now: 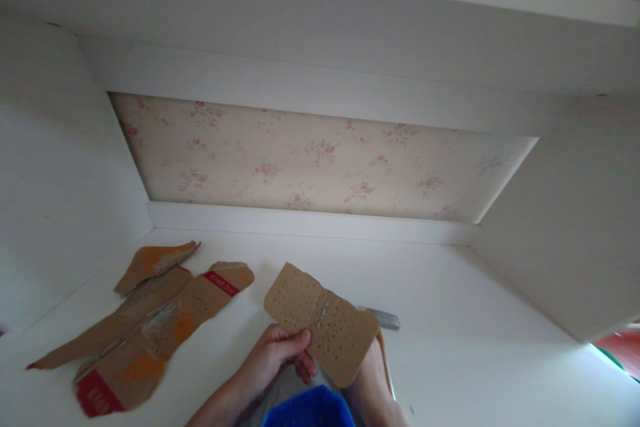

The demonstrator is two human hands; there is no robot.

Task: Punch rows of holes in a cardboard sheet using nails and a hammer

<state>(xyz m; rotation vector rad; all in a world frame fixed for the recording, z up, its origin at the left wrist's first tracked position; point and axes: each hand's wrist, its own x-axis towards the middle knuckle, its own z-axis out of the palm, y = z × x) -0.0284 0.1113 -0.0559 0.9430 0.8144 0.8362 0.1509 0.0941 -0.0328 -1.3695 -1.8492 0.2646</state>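
Note:
A brown piece of cardboard [325,323] with rounded corners is held tilted above the white surface. Many small holes dot it, and a crease with pale specks crosses its middle. My left hand [285,350] grips its lower left edge, the thumb on top and the fingers curled below. Behind its right part is my right hand [367,377], with only the back of the hand and wrist showing and the fingers hidden. A flat grey object [385,318] pokes out past the cardboard's right edge. Close below sits a blue container [310,410], cut off by the view.
Torn cardboard pieces [165,327] with red print and orange patches lie at the left on the white surface [450,347]. White side panels and a low shelf [320,20] enclose the space. Floral wallpaper [320,160] shows at the back. Something red [623,350] is at far right.

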